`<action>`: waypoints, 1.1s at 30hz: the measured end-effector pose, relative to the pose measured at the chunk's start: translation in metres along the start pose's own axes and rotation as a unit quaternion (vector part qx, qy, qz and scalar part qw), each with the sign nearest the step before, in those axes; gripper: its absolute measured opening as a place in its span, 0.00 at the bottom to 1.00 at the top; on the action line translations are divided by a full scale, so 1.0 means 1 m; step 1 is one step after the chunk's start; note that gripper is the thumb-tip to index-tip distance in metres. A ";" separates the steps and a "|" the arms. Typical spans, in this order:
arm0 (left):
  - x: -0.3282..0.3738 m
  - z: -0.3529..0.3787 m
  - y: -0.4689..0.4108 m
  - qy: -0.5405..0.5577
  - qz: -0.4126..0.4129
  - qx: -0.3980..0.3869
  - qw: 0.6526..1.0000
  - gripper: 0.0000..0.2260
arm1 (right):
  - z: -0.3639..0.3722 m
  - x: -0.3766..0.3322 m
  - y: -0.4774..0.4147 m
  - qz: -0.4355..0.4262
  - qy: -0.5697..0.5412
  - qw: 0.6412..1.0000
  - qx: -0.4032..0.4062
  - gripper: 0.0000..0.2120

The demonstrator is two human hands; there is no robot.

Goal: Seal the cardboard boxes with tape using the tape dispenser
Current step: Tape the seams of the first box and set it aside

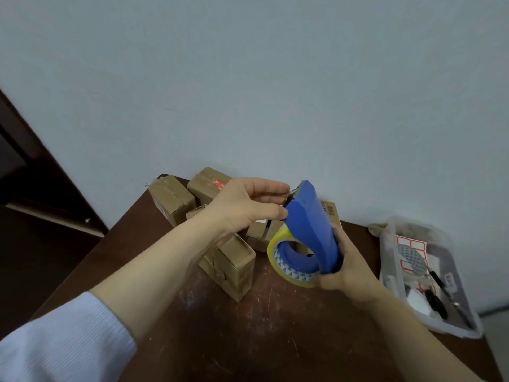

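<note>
Pale flat wall fills the upper half of the frame. Dark brown table, scuffed and scratched, has its far corner against the wall at centre. Its left edge runs diagonally to lower left, and an open stretch of top shows between the forearms at lower centre. Dark door at far left. Clear plastic bin, soft-cornered, sits at the table's right edge, with labels and pens inside. Cardboard boxes, small, taped and matte brown, are clustered at centre near the far corner, some touching. Tape dispenser, blue smooth plastic with a curved wedge shape, is held above the table, right of the boxes. It carries a yellowish tape roll. Right hand has its fingers wrapped round the dispenser's lower back. Left hand, in a ribbed pale sleeve, pinches the dispenser's upper end between thumb and nearly straight fingers. Cannot tell whether it has a tape end.
</note>
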State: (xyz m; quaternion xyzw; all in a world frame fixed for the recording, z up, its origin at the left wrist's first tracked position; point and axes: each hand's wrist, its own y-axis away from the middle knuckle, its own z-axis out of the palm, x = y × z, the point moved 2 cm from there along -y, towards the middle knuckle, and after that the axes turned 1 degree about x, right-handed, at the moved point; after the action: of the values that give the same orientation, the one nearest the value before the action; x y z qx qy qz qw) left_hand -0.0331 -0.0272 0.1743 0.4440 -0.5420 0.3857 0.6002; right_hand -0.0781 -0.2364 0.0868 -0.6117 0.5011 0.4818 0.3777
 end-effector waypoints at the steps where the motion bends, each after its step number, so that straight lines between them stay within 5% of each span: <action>1: 0.001 0.002 0.000 -0.008 0.001 0.002 1.000 0.17 | 0.000 0.001 0.000 0.001 -0.009 1.000 0.004 0.41; 14: 0.006 0.001 -0.009 -0.042 0.025 0.077 0.996 0.08 | -0.002 -0.009 -0.004 -0.033 0.020 0.999 0.011 0.41; 22: -0.010 -0.020 -0.013 0.047 -0.031 0.162 0.985 0.05 | 0.002 -0.036 -0.007 -0.015 0.136 0.991 0.006 0.43; 27: -0.025 -0.047 -0.020 -0.063 -0.079 0.189 0.977 0.08 | 0.020 -0.074 -0.017 -0.004 0.232 0.973 -0.004 0.50; 33: -0.029 -0.080 -0.027 -0.075 -0.111 0.196 0.971 0.05 | 0.040 -0.101 -0.040 0.003 0.267 0.964 0.001 0.39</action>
State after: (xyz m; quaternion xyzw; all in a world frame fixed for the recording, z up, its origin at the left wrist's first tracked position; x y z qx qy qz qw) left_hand 0.0136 0.0407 0.1413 0.6380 -0.4468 0.3812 0.4980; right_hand -0.0503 -0.1649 0.1740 -0.7162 0.5863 0.3012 0.2293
